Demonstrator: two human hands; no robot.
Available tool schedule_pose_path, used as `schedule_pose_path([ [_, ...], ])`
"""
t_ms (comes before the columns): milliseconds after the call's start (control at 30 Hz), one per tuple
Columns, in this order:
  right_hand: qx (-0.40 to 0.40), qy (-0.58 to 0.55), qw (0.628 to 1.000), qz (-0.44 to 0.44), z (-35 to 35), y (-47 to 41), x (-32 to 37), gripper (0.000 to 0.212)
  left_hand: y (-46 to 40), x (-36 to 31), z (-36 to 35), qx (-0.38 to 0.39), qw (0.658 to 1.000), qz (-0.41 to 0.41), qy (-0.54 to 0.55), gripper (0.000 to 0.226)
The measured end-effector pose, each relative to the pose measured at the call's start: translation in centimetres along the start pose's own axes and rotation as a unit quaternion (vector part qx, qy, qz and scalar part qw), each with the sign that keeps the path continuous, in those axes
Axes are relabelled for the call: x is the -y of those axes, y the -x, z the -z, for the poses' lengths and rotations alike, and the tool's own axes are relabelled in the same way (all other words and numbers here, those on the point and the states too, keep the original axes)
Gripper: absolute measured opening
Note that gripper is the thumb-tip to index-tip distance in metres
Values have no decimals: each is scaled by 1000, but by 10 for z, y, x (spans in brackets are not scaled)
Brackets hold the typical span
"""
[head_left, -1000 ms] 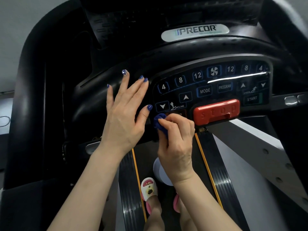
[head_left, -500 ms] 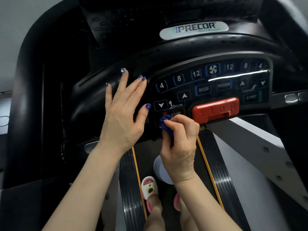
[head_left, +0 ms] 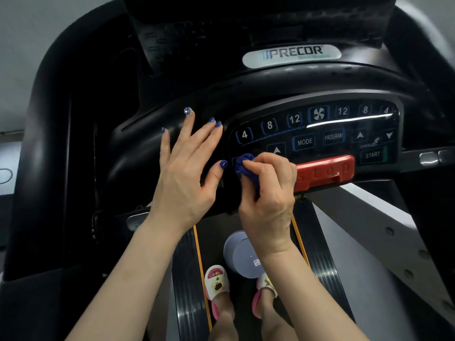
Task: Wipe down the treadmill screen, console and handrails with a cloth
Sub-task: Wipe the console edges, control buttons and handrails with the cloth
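A black treadmill console (head_left: 317, 129) with lit buttons fills the upper middle. My right hand (head_left: 268, 193) is shut on a bunched blue cloth (head_left: 246, 166), pressing it on the console's lower left corner over the incline buttons, just left of the red stop bar (head_left: 325, 172). Resting flat on the black housing to the left of the button panel is my left hand (head_left: 184, 173), fingers spread and holding nothing. A black handrail (head_left: 44, 134) curves down the left side. The screen above is dark and mostly cut off.
Below the console the treadmill belt (head_left: 187, 279) shows with orange edge lines. A round grey container (head_left: 242, 257) sits on the belt near my feet in white slippers (head_left: 216, 284). A grey side rail (head_left: 384, 242) runs down the right.
My right hand has moved the cloth up and left onto the incline buttons, covering them. The left hand stays flat in the same place. The view shifted slightly.
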State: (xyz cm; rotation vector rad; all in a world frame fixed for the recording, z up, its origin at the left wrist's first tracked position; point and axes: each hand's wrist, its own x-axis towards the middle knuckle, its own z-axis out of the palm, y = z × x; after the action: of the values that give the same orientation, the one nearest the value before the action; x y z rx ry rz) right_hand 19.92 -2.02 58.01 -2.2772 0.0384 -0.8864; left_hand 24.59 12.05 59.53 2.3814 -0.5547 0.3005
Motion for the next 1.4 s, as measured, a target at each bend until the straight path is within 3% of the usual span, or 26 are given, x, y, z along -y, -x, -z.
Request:
schedule_pose_path([
  [533,-4,-1,1000,6,-8,-44,4,7,0,1,-3,16,1000,-12,-21,57],
  [667,26,1,999,45,3,-52,-6,8,0,0,-3,15,1000,-8,-19,57],
  [800,-2,-7,1000,3,6,-58,-8,9,-1,-2,-3,21,999,-22,-33,60],
  [967,45,39,997,48,16,-48,-17,22,-3,-1,-4,32,998,-40,-44,58],
  [1400,-3,12,998,55,5,-53,-16,12,-3,0,-4,32,998,-43,-34,59],
])
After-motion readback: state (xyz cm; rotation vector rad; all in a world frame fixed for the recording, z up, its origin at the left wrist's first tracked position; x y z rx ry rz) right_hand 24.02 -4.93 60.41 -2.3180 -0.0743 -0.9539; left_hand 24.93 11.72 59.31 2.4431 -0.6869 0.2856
